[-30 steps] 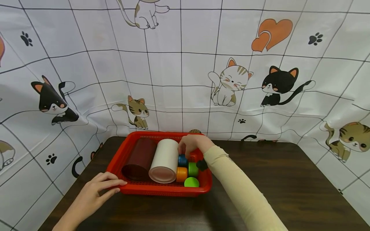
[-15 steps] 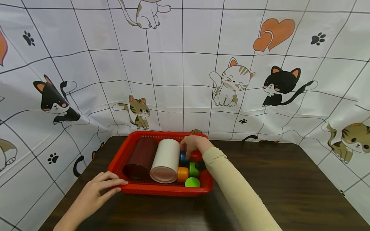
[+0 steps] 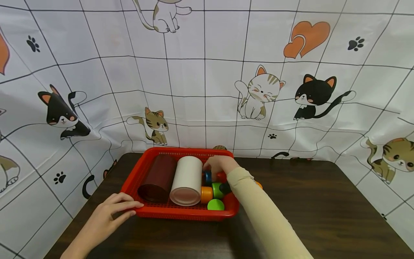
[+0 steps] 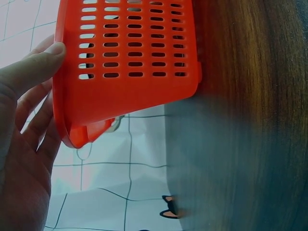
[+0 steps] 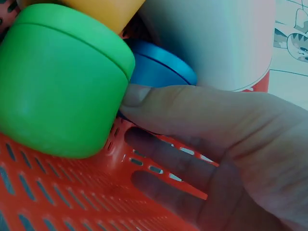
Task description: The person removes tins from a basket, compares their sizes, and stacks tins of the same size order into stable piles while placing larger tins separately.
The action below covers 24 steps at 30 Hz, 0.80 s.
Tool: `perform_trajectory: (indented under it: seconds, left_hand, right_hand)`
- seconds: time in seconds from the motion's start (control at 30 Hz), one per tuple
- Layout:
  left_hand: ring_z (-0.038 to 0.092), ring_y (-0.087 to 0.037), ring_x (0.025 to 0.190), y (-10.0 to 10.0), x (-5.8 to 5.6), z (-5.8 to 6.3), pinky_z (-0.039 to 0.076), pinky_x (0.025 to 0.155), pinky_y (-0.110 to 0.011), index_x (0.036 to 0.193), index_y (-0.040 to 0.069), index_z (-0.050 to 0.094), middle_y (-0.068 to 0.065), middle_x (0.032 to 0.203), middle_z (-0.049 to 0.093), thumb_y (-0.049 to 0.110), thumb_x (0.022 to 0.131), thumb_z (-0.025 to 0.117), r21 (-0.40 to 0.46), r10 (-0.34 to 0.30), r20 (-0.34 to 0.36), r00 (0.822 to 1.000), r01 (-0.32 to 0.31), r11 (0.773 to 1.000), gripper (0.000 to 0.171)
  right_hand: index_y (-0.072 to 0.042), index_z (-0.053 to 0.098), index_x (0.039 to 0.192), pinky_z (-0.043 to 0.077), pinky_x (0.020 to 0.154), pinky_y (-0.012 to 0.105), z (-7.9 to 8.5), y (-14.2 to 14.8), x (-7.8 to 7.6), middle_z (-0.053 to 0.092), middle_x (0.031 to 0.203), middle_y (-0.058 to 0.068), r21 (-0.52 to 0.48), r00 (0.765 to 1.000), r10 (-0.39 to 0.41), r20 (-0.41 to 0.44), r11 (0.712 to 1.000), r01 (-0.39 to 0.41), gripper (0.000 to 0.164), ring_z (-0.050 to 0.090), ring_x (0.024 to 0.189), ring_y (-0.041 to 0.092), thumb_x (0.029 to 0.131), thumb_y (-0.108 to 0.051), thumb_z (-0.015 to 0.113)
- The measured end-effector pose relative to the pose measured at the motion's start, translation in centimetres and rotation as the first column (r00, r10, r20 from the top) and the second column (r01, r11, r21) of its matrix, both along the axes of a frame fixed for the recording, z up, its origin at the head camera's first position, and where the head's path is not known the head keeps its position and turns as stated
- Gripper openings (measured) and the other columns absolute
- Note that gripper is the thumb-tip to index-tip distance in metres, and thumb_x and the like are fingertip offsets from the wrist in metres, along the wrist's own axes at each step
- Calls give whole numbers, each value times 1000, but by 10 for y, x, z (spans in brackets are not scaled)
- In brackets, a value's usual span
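Observation:
A red plastic basket (image 3: 181,216) with slotted sides sits on the dark wooden table. My left hand (image 3: 105,217) grips its near left corner, the thumb on one side of the rim and the fingers on the other in the left wrist view. Inside the basket, my right hand (image 3: 220,164) holds a small blue jar (image 5: 161,67), thumb pressed on its side, some fingers stretched out below. Against that thumb tip stands a green jar (image 5: 62,86). A white cylinder (image 3: 187,178) lies beside the blue jar, and a dark maroon cylinder (image 3: 158,176) lies left of it.
Also in the basket are an orange jar (image 3: 206,194), a bright green round piece (image 3: 215,205) and a black piece (image 3: 225,187). Something orange (image 3: 259,185) peeks out behind the right sleeve (image 3: 258,205). A cat-print sheet (image 3: 194,90) hangs behind the table (image 3: 307,201).
My right hand has shifted slightly down and right, and the blue jar shows at a slightly different angle. Something orange now shows past the sleeve. The left hand stays on the rim.

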<state>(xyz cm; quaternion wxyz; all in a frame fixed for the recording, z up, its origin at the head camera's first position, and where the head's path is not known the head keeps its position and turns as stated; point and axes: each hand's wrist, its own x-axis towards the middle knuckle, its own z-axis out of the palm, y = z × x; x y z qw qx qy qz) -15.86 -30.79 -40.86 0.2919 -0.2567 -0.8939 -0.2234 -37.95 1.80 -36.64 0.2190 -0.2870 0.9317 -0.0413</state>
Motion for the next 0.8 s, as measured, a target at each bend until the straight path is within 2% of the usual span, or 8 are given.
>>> perform_trajectory:
  seconds: [0.3,0.53,0.6,0.8]
  left_hand:
    - [49,4,92,0,0,0,39,77,-6,103,32,75,17,98,63,-1,65,85,2,3,8,1000,-3,1000,52]
    - [49,4,92,0,-1,0,39,77,-6,103,32,76,17,98,63,-1,65,85,-1,0,8,1000,0,1000,51]
    - [49,4,92,0,-1,0,39,77,-6,103,32,76,18,98,63,0,65,86,-5,8,12,1000,-8,1000,51]
    - [49,3,92,0,0,-1,39,76,-7,103,33,76,18,99,63,1,66,86,-11,21,17,1000,-21,1000,50]
  right_hand:
    - [-19,60,136,55,89,34,2,1,-1,62,127,2,-3,998,-6,64,1000,6,63,52,106,18,78,-3,79]
    - [-24,62,133,54,82,32,14,3,1,60,124,1,38,999,37,33,999,-38,60,51,102,17,78,-8,80]
    - [-23,63,132,54,84,32,19,5,1,59,128,3,19,998,54,39,998,-55,59,52,103,18,78,-8,80]
    - [-16,61,133,55,90,33,33,14,0,56,139,10,-99,995,46,90,994,-37,57,56,113,22,80,-3,77]
